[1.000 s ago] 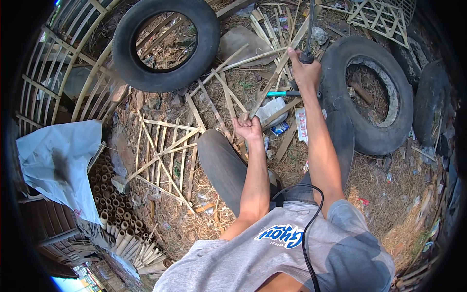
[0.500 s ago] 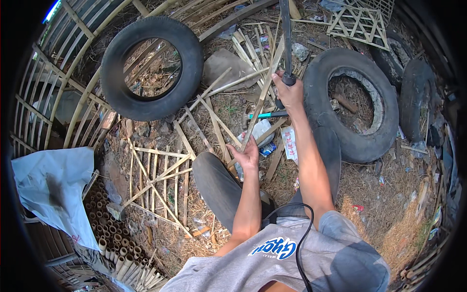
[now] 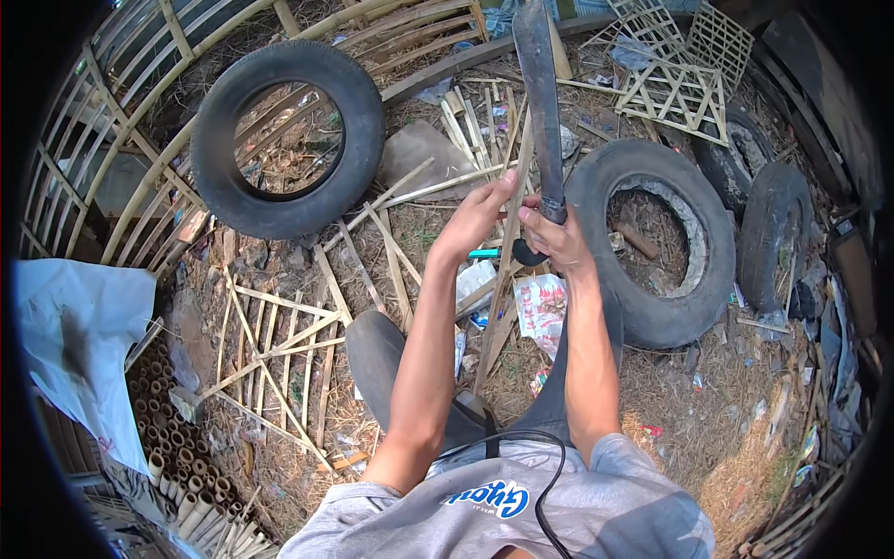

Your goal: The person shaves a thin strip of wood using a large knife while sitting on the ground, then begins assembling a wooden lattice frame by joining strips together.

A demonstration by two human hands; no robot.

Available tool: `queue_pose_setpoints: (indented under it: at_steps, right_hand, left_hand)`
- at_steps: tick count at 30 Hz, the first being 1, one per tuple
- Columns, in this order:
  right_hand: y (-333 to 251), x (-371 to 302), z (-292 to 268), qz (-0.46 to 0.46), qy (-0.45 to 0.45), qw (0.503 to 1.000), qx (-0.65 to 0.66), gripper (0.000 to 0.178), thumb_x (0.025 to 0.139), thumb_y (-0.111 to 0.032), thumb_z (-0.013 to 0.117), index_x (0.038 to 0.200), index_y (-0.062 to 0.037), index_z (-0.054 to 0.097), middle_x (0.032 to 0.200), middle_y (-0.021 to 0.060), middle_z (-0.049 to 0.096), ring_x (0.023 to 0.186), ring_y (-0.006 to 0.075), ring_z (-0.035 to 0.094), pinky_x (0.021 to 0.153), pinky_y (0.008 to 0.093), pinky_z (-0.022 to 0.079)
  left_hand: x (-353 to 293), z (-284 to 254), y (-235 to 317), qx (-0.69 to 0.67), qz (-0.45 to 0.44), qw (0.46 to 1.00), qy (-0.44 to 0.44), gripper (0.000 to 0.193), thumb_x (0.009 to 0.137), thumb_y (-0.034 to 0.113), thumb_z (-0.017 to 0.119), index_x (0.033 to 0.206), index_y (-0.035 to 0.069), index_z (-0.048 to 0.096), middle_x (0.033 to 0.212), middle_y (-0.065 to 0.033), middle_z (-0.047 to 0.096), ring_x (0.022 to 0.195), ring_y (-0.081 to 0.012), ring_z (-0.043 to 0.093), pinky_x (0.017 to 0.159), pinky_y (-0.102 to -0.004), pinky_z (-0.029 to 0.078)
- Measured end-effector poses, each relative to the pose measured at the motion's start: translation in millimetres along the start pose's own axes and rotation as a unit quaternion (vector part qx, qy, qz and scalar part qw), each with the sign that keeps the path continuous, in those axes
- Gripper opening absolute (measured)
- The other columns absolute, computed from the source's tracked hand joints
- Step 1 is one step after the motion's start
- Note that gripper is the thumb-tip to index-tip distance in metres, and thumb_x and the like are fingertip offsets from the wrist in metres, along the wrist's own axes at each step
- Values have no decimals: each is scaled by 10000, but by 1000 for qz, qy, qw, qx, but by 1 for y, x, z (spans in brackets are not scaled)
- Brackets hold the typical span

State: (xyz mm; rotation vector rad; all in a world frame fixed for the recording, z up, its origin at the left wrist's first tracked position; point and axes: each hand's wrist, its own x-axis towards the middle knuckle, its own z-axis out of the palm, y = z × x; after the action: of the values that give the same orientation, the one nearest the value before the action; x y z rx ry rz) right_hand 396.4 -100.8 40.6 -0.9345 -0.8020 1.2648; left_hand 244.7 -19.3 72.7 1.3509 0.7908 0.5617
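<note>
My right hand (image 3: 557,239) is closed round the dark handle of a machete (image 3: 537,88), whose broad, worn blade points up and away. Its thumb and fingertips are close against a long split bamboo strip (image 3: 503,289), which stands slanted between my knees. Just left of the machete, my left hand (image 3: 477,219) has its fingers closed on the upper part of that strip; the exact grip is partly hidden. Beneath my hands, a tool with a turquoise handle (image 3: 484,253) lies mostly covered.
Tyres lie around me: one at the left (image 3: 214,186), one at the right (image 3: 587,186), more beyond. A bamboo lattice (image 3: 270,352) rests by my left knee, with woven lattices (image 3: 684,98) at the far right. Bundled bamboo tubes (image 3: 172,410) and a white sheet (image 3: 93,326) are lower left.
My left hand has moved up the strip from its lower end to beside my right hand. The strip now sits lower, and the machete blade has turned its flat side more into view.
</note>
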Motion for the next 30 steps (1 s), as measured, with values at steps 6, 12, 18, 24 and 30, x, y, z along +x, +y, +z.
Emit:
queue_pose_setpoints:
  at_steps: [6,12,18,24,30]
  right_hand:
    - [0,-5,-8,24,19,999,-21,234,893,-178,744,997,7,645,568,-64,475,418,23,387,398,231,301]
    - [12,-50,-2,207,119,961,-137,363,878,-232,764,662,-108,500,517,-59,426,390,48,376,364,251,286]
    - [84,-107,-2,427,87,877,-204,254,846,-204,730,729,-61,557,550,-8,480,424,93,431,407,287,354]
    - [137,-120,14,472,31,856,-208,332,867,-303,743,759,-38,574,568,18,518,452,127,506,433,296,414]
    - [133,-131,4,415,40,860,-295,610,1000,-563,475,805,4,588,563,14,494,454,138,497,440,316,433]
  left_hand:
    - [14,22,-15,-88,125,987,56,376,1087,336,385,987,0,521,1137,-153,643,1006,-221,677,850,-346,562]
    - [-15,-43,-31,-68,251,916,306,303,1095,324,371,982,61,471,732,-55,555,585,-119,534,536,-255,456]
    - [-69,-90,-38,-79,293,864,401,305,1089,325,405,978,59,504,717,-20,529,602,-87,492,543,-221,409]
    - [-72,-94,-71,-56,298,853,426,293,1081,340,432,1020,66,515,735,-14,532,629,-75,465,575,-226,395]
    - [-69,-89,-86,-52,295,864,405,273,1072,334,465,1004,76,525,735,14,512,637,-54,440,564,-212,354]
